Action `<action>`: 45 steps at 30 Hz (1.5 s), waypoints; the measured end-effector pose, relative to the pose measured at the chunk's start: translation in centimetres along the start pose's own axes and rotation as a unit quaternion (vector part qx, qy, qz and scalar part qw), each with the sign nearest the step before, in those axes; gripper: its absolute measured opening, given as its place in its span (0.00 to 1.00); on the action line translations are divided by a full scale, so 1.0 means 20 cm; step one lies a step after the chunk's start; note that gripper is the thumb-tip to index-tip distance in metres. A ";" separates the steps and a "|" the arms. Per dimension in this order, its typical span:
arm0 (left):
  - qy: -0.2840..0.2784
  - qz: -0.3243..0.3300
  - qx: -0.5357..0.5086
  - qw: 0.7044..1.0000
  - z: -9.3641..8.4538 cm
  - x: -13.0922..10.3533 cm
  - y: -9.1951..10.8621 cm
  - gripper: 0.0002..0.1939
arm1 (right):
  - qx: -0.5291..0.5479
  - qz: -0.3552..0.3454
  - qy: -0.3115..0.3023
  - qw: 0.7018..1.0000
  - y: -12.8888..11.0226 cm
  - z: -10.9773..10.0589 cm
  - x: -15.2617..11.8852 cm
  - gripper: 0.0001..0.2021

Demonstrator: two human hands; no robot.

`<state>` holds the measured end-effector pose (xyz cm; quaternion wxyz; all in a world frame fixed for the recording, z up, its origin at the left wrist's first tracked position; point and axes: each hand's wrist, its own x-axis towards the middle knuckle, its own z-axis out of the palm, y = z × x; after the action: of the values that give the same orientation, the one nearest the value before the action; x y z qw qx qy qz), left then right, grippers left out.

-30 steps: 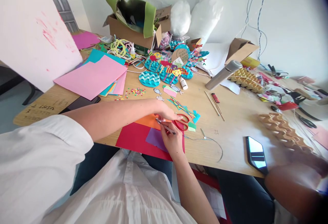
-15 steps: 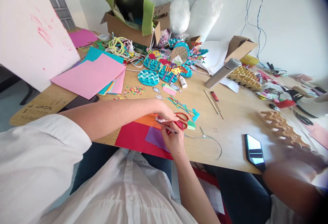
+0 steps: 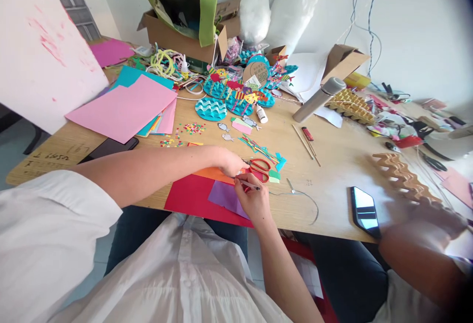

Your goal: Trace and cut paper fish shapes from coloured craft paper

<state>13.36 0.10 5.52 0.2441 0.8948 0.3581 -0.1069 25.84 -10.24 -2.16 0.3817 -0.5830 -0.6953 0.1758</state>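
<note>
My right hand point(image 3: 254, 196) is closed round a pen point(image 3: 247, 183), its tip pointing left toward my other hand. Just left of it, my left hand point(image 3: 233, 161) has its fingers bent together over a small whitish piece that they mostly cover. Red-handled scissors point(image 3: 260, 166) lie right beside my left fingertips. Under and near the hands are orange paper point(image 3: 209, 172), red paper point(image 3: 185, 194) and purple paper point(image 3: 224, 196). Small grey fish cutouts point(image 3: 227, 137) lie beyond the hands, and thin coloured paper strips point(image 3: 258, 148) are behind the scissors.
Pink sheets point(image 3: 123, 106) lie at the left. Decorated blue pieces point(image 3: 211, 109), a white bottle point(image 3: 261, 113) and a steel flask point(image 3: 318, 99) stand farther back. At the right are a phone point(image 3: 364, 209), corrugated card point(image 3: 404, 177) and another person's blurred arm point(image 3: 414, 246).
The scissors now show more clearly beside my left fingertips. My right hand has shifted slightly right with the pen, and the whitish piece is more covered. The camera view has shifted a little.
</note>
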 end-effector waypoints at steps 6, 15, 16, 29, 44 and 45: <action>-0.109 0.029 0.054 0.992 -0.01 -0.05 0.01 0.15 | -0.003 0.017 -0.013 1.000 0.00 -0.01 0.03 0.05; -0.108 0.015 0.074 0.991 0.05 -0.04 -0.04 0.10 | -0.007 0.011 -0.041 0.999 0.00 0.01 0.11 0.01; -0.106 0.014 0.073 0.992 0.05 -0.04 -0.05 0.10 | 0.004 0.014 -0.045 0.999 0.01 0.01 0.11 0.01; -0.100 0.019 0.116 0.988 0.06 -0.07 -0.04 0.15 | 0.080 0.053 -0.046 0.994 0.07 0.01 0.08 0.03; -0.022 0.022 0.137 0.990 0.15 -0.11 -0.02 0.16 | 0.120 0.054 -0.030 0.991 0.13 -0.01 0.06 0.04; -0.012 0.023 0.136 0.990 0.17 -0.11 -0.03 0.16 | 0.131 0.054 -0.030 0.989 0.14 -0.01 0.06 0.04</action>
<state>11.36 -2.55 3.21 0.1271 0.9262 0.3170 -0.1594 27.73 -8.45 -3.59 0.4235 -0.5595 -0.6448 0.3031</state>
